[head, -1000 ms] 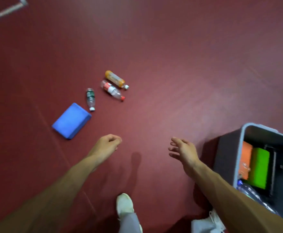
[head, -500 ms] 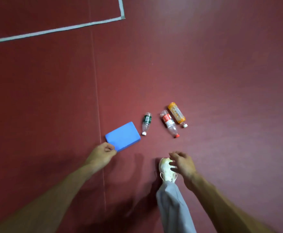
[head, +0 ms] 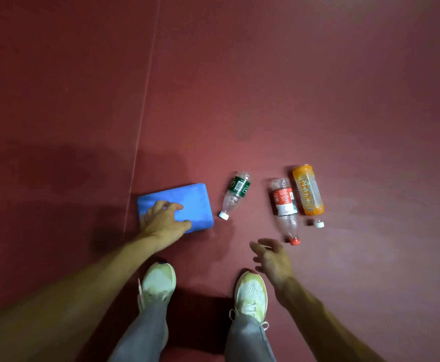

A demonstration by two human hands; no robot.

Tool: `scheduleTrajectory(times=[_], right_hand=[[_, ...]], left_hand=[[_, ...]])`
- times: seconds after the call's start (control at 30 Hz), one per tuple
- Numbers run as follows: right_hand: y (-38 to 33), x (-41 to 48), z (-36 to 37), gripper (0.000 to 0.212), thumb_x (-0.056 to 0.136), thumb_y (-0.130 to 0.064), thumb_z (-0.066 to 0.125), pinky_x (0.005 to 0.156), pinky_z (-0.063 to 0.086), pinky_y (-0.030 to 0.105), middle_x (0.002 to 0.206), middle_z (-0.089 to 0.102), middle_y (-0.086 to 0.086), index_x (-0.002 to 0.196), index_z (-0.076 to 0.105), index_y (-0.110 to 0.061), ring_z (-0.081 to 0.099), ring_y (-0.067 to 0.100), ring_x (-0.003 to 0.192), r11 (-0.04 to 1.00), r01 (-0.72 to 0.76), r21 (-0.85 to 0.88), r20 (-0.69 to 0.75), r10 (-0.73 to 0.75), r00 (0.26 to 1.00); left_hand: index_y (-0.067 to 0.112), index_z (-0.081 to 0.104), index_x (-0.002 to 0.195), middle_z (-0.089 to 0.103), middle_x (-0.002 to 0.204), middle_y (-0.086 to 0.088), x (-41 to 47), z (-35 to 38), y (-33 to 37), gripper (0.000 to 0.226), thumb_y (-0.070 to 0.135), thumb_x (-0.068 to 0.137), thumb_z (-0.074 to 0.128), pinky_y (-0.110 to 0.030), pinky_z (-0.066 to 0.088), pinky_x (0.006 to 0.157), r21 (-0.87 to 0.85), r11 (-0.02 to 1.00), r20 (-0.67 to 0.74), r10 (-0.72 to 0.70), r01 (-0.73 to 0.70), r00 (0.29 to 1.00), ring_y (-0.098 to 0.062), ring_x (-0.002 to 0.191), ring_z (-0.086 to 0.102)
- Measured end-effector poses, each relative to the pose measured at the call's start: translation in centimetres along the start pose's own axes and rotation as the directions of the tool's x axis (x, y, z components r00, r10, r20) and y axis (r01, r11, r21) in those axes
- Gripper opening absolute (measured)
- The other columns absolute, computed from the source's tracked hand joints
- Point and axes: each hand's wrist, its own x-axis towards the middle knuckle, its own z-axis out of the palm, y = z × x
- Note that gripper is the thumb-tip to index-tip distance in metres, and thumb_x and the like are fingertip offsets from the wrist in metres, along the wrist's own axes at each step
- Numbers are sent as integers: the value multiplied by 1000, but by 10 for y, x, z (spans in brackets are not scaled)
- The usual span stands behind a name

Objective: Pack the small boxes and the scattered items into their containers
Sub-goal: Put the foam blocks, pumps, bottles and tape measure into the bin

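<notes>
So everything's down on the dark red floor (head: 266,100) here. The left hand (head: 162,220) is on the blue block (head: 190,199), fingers curled over its near-left corner and thumb laid along the near edge, so it's got a grip on it, and the block is flat on the floor. Just right of the block is a clear bottle with a green label (head: 236,194), on its side, white cap pointing near. Further right are two more bottles lying side by side (pretty much touching): a clear one with a red label (head: 284,207) and red cap, and an orange bottle (head: 308,190) with a white cap, both caps pointing near too. The right hand (head: 272,259) is hovering just near of that red cap with its fingers loosely spread, holding nothing and not touching the bottle. Closest in are two white shoes (head: 251,293) and grey trouser legs (head: 146,333), and a thin seam line (head: 146,100) runs away across the floor left of the block.
</notes>
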Motion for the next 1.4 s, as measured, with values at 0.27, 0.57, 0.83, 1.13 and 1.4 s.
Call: scheduleTrajectory(times=[0.27,0.57,0.83,1.13,1.4], right_hand=[[10,157,83,74,76,-28,77,100,45,49,101,57,5,134,35,-10,55,24,98,998,5,68,-81,1,997],[8,224,139,54,72,4,74,52,50,23,105,66,20,118,51,-10,58,15,69,977,88,194,-184,-52,982],[42,162,123,39,84,3,59,55,52,21,88,61,5,123,55,-1,59,13,66,999,29,-30,-98,-32,995],[-20,10,50,51,71,1,75,48,46,10,78,62,-6,118,58,-10,57,-1,50,990,72,119,-233,-43,972],[-76,-209,-34,52,72,-5,76,70,54,35,105,68,9,118,55,-14,63,15,75,923,168,347,-317,-53,947]], left_hand=[[21,19,150,4,159,-7,136,73,-59,89,40,77,68,-43,-3,120,117,993,-130,15,0,991,-25,148,0],[26,23,147,33,140,-7,198,74,-90,124,64,44,81,-42,25,109,295,952,79,59,-80,995,-30,128,35],[22,38,121,43,122,-2,141,80,-91,99,42,39,89,-42,46,88,166,961,165,193,-221,967,-30,110,53],[20,37,126,42,128,-5,41,-7,-26,92,52,51,78,-48,36,99,135,986,-6,101,-99,995,-31,122,46],[19,36,135,41,133,-8,-118,-138,68,102,53,52,84,-43,40,103,-42,933,-14,357,-357,934,-31,125,47]])
